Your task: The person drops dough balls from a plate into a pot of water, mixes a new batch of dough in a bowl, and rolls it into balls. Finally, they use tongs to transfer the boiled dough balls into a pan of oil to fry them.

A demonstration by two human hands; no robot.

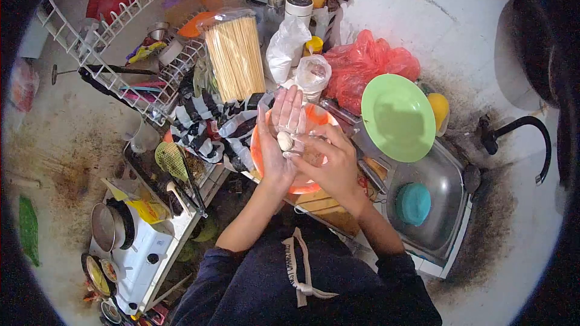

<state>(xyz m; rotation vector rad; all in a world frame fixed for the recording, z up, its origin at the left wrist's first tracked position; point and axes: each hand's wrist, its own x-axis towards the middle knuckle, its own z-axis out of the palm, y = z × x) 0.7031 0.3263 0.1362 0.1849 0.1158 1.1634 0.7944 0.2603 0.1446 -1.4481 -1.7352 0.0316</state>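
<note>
A small pale dough ball (284, 140) rests on the palm of my left hand (280, 145), which is held flat, palm up, with its fingers stretched out. The thumb and fingertips of my right hand (331, 162) are at the ball's right side, close around a small whitish piece too small to make out. Whitish residue coats both hands. Directly below them is an orange bowl (260, 156), its inside mostly hidden by my hands. An open bag of white powder (313, 74) stands just behind the bowl.
A green plate (399, 118) lies to the right, above the sink (444, 187) holding a teal bowl (413, 203). Behind are red plastic bags (368, 66) and a bundle of skewers (235, 57). A dish rack (109, 63), strainer (171, 161) and stove (142, 250) are left.
</note>
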